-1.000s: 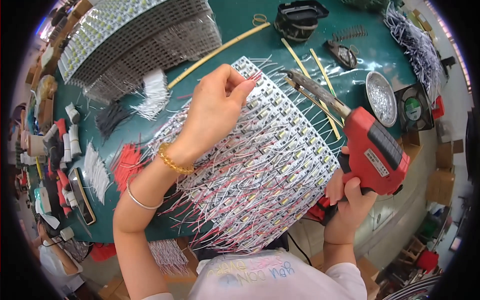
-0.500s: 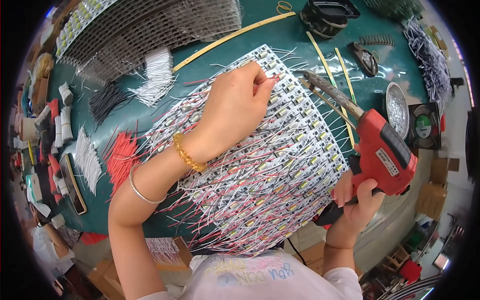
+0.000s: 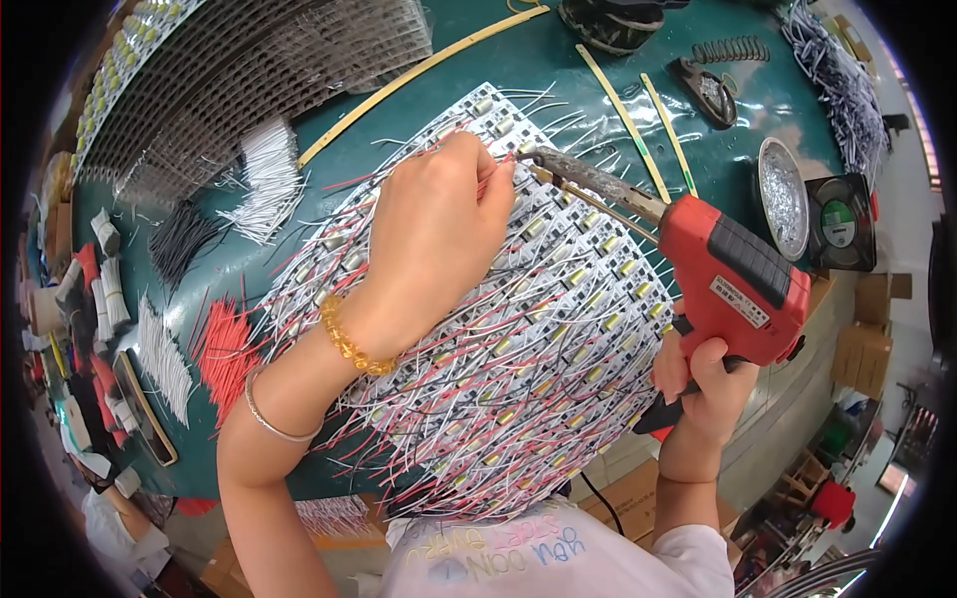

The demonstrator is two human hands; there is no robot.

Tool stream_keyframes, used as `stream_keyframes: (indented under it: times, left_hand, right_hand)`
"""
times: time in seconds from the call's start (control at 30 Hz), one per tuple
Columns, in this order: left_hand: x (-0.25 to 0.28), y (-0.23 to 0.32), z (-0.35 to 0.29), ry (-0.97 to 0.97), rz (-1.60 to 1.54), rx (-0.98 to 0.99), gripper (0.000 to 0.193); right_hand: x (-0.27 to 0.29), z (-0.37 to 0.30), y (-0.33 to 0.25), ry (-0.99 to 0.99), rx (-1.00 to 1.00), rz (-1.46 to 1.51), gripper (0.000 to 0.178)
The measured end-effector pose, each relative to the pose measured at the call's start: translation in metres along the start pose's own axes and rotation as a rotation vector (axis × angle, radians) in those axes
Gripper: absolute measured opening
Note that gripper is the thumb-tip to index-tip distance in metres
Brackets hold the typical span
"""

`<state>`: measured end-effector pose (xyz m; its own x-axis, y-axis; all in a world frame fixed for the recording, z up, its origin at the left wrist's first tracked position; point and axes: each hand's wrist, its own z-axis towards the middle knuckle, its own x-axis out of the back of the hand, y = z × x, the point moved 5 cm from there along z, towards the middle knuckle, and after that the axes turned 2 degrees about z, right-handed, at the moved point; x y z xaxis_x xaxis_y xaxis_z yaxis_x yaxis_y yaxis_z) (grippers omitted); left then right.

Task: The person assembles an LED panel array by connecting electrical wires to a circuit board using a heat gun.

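Observation:
A wide sheet of white LED strip boards (image 3: 538,339) with many red and white wire leads lies on the green table (image 3: 478,70). My left hand (image 3: 434,234) rests on it and pinches a thin red wire at the sheet's far part. My right hand (image 3: 703,384) grips the handle of a red soldering gun (image 3: 733,274). Its long metal tip (image 3: 543,159) reaches left and sits right beside my left fingertips, over the boards.
Bundles of cut white (image 3: 264,174), black (image 3: 184,239) and red (image 3: 224,349) wires lie at the left. More strip panels (image 3: 229,70) fill the far left. A round metal dish (image 3: 783,199), a small fan (image 3: 842,209), a spring (image 3: 733,48) and yellow strips (image 3: 623,115) lie at the right.
My left hand has slid a little toward me along the sheet, and the soldering gun's tip has come in close to its fingertips.

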<state>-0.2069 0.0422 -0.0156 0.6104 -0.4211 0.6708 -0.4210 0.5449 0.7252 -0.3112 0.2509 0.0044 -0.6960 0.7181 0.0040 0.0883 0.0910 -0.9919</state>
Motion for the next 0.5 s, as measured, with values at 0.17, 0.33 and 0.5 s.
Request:
stream_keyframes:
  times: [0.17, 0.33, 0.5]
  left_hand:
    - [0.000, 0.001, 0.000, 0.004, 0.021, 0.010, 0.019]
    - [0.000, 0.002, 0.000, 0.007, 0.057, 0.010, 0.018]
    - [-0.001, 0.003, 0.000, 0.012, 0.045, 0.011, 0.019]
  right_hand:
    - [0.009, -0.005, 0.010, 0.021, -0.173, 0.053, 0.050]
    - [0.008, -0.005, 0.008, -0.035, -0.108, -0.007, 0.047]
    - [0.003, -0.006, -0.001, 0.025, -0.006, -0.065, 0.069]
